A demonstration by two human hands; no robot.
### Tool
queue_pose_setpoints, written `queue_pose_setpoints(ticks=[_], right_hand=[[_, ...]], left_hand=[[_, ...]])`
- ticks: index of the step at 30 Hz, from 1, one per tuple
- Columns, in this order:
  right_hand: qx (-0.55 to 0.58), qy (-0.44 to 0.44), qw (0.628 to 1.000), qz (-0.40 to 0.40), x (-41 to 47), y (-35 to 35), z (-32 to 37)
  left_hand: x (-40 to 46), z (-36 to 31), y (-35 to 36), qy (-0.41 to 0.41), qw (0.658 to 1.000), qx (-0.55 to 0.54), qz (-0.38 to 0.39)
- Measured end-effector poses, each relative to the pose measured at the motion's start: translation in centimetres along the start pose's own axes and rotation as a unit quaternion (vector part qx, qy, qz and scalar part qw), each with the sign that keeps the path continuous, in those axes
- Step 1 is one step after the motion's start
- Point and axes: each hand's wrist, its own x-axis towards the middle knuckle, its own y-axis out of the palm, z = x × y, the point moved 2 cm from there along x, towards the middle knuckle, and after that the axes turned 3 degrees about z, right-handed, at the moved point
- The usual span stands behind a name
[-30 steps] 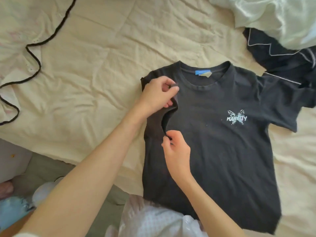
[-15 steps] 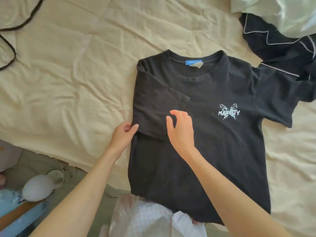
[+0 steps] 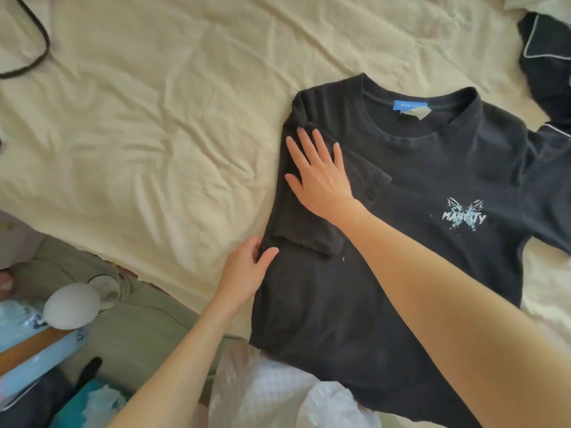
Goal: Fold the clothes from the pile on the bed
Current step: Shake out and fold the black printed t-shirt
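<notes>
A black T-shirt (image 3: 411, 242) with a pale butterfly print and a blue neck label lies front up on the cream bedsheet (image 3: 154, 134). Its left sleeve is folded inward over the chest. My right hand (image 3: 321, 174) lies flat with spread fingers on that folded sleeve, near the shoulder. My left hand (image 3: 247, 273) rests at the shirt's left folded edge below the sleeve, fingers at the fabric edge. The shirt's right sleeve is spread out toward the right.
A dark garment with white piping (image 3: 547, 66) lies at the far right, touching the shirt's right sleeve. A black cord (image 3: 40, 47) lies at the top left. Below the bed edge sit a white round object (image 3: 72, 305) and plastic bags (image 3: 278, 393).
My right hand has slid up from the sleeve's lower hem to the shoulder area, flat on the folded sleeve. My left hand stays at the shirt's left edge. The view has shifted left.
</notes>
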Motion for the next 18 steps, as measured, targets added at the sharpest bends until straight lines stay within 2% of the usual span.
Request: queue_pose_setpoints(ticks=[3,5,7,9,11,13,15,18], right_hand=[[0.018,-0.006,0.998,-0.061,-1.8,-0.1,0.5],[0.038,-0.001,0.996,-0.087,-3.7,0.3,0.7],[0.043,-0.001,0.996,-0.083,-6.4,1.6,0.9],[0.036,-0.012,0.997,-0.060,-9.5,3.4,0.8],[0.043,-0.008,0.998,-0.043,-12.2,4.8,0.1],[0.063,0.015,0.997,-0.046,-14.3,5.3,-1.1],[0.081,0.051,0.993,-0.074,-16.3,4.9,-2.9],[0.117,0.134,0.975,-0.130,-19.4,3.9,-7.3]], left_hand=[[-1.1,-0.4,-0.4,0.029,0.997,0.033,-0.057],[-2.0,-0.9,-0.5,0.091,0.984,0.100,-0.115],[-2.9,-2.0,-0.2,0.197,0.953,0.180,-0.144],[-3.3,-3.1,0.6,0.275,0.917,0.264,-0.115],[-3.5,-3.6,1.9,0.282,0.886,0.367,-0.040],[-3.4,-3.4,3.0,0.237,0.865,0.443,0.001],[-3.7,-4.2,3.8,0.219,0.866,0.449,-0.017],[-3.6,-6.3,6.0,0.235,0.862,0.447,-0.054]])
